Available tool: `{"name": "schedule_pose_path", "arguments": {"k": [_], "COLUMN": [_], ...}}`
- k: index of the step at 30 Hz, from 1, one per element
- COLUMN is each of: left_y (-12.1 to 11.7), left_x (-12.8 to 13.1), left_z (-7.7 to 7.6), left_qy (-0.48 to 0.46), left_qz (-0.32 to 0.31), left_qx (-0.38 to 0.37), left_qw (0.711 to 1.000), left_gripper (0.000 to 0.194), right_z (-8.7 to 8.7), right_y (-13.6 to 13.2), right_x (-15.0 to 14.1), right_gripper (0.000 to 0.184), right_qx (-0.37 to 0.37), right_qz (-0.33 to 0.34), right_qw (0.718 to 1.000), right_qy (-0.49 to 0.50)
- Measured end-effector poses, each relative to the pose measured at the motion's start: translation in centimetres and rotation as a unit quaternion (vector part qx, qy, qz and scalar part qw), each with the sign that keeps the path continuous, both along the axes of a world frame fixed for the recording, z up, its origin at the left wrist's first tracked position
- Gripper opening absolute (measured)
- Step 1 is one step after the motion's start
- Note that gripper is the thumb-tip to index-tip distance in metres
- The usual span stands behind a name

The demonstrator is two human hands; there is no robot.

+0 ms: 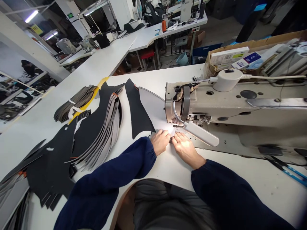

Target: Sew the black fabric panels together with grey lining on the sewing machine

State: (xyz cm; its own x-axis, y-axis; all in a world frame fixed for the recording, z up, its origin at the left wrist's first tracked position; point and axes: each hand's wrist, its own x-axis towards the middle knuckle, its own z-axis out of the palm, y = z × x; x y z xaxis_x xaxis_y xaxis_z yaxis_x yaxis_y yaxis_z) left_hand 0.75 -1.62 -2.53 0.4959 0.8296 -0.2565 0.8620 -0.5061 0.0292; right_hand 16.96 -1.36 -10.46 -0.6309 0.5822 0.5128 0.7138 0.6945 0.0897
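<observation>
Under the lit head of a sewing machine [182,105] lies a grey fabric piece [153,107], its near corner close to the needle area. My left hand [161,141] grips that corner from the left, fingers bent and pressed together. On the other side my right hand [185,148] pinches the fabric's near edge, fingertips just short of the presser foot. The two hands almost touch, and the exact stitching spot is washed out by the lamp [201,133]. A black fabric piece [139,110] runs along the grey one's left side.
Left of my hands lie a fanned stack of grey fabric pieces [105,132], black fabric pieces [57,159] and a tied grey bundle [74,102]. Blue-handled scissors [291,171] rest at the right edge. A cardboard box [208,65] of supplies stands behind the machine.
</observation>
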Motion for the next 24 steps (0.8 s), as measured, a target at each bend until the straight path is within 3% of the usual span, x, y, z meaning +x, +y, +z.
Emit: {"name": "schedule_pose_path", "arguments": {"k": [6, 12, 15, 20, 24], "left_y": [-0.1, -0.4, 0.0, 1.8, 2.9], "left_x": [-1.1, -1.2, -1.7, -2.5, -1.6], "left_z": [-1.9, -2.3, -2.7, -2.1, -0.2], "left_qy": [-0.017, -0.027, -0.066, -0.216, -0.144], "left_qz": [-0.082, -0.073, -0.062, 0.022, 0.024], "left_qx": [0.038, 0.029, 0.010, -0.026, -0.050], "left_qw": [0.996, 0.997, 0.996, 0.976, 0.988], "left_gripper": [0.031, 0.033, 0.033, 0.036, 0.034], "right_z": [0.3, 1.1, 1.6, 1.5, -0.6], "right_y": [-1.5, -2.4, -2.9, -4.1, -3.9], "right_x": [1.3, 2.2, 1.7, -2.5, -7.8], "right_gripper": [0.028, 0.018, 0.018, 0.030, 0.029], "right_qx": [-0.051, -0.022, -0.043, -0.071, -0.091], "right_qz": [-0.050, -0.041, -0.024, 0.052, 0.001], "right_qw": [0.997, 0.995, 0.994, 0.996, 0.995], "right_qy": [0.027, 0.086, 0.093, 0.021, -0.027]}}
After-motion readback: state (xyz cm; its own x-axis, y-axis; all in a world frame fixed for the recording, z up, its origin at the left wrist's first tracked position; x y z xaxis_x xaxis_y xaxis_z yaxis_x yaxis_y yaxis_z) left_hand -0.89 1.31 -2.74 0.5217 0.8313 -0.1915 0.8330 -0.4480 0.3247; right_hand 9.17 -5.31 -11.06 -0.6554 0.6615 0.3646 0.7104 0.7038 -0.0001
